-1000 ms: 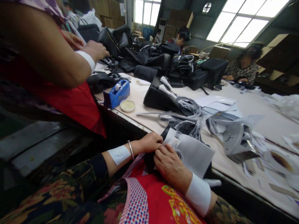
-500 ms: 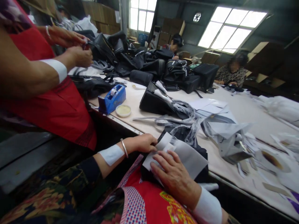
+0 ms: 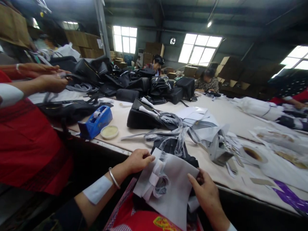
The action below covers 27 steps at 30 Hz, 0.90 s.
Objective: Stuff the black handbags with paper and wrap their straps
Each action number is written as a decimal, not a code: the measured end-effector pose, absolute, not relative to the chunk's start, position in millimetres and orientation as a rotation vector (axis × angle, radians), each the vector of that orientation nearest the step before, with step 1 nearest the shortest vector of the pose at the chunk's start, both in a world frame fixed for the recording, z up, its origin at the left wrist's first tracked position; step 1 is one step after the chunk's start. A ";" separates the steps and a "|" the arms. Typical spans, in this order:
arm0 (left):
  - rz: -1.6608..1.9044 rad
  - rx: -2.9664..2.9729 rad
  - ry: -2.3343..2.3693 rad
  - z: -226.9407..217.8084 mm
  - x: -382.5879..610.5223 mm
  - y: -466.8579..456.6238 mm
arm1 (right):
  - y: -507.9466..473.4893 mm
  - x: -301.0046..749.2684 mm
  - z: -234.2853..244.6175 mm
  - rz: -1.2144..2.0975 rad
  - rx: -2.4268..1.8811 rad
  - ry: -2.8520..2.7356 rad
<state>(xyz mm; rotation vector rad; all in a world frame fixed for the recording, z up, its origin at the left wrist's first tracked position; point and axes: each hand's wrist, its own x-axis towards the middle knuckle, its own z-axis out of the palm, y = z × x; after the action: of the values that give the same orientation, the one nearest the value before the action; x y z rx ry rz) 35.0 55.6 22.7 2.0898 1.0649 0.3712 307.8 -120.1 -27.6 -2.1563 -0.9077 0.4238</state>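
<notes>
A thin whitish-grey wrapping sheet [image 3: 176,179] lies over a black bag [image 3: 190,158] on my lap, against the table edge. My left hand [image 3: 139,161] pinches the sheet's upper left edge between thumb and fingers. At the right edge, my right hand [image 3: 206,189] grips the sheet, thumb on top and fingers partly hidden behind. On the sheet rests a strap bundle in clear plastic [image 3: 160,186], with a white paper band across it. More plastic-wrapped straps [image 3: 178,142] trail from the bag onto the table.
Left of me, a co-worker's hands [image 3: 51,78] handle a dark strap. A blue tape dispenser [image 3: 96,122] and a round pale dish [image 3: 109,132] stand near the edge. Beyond are a black bag [image 3: 141,115] and piled black bags [image 3: 134,83]. A tape roll [image 3: 253,154] lies right.
My right hand has moved from lying flat on the sheet to its right edge, uncovering the strap bundle. The sheet is more spread out. The view has swung right.
</notes>
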 end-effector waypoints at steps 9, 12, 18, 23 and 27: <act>0.499 2.085 1.222 0.6 50.8 24.4 | -96.2 325.9 -16.0 0.302 -2.030 -0.947; 0.442 2.284 1.252 2.0 53.0 15.1 | -82.1 332.3 -20.5 0.183 -1.992 -1.050; 0.372 2.449 1.381 -0.3 58.5 18.4 | -84.0 336.0 -28.6 0.231 -2.009 -1.120; 0.446 2.469 1.279 2.6 56.5 30.7 | -105.7 338.6 -23.9 0.310 -2.020 -1.131; 0.414 2.489 1.189 -1.0 53.0 36.4 | -112.9 338.0 -23.8 0.309 -2.066 -1.114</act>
<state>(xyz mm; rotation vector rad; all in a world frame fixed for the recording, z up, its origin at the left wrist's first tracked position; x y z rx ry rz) 53.0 36.4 -1.0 2.4893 1.1886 0.4138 338.0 -112.9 -23.8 -2.0665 -1.1137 0.3094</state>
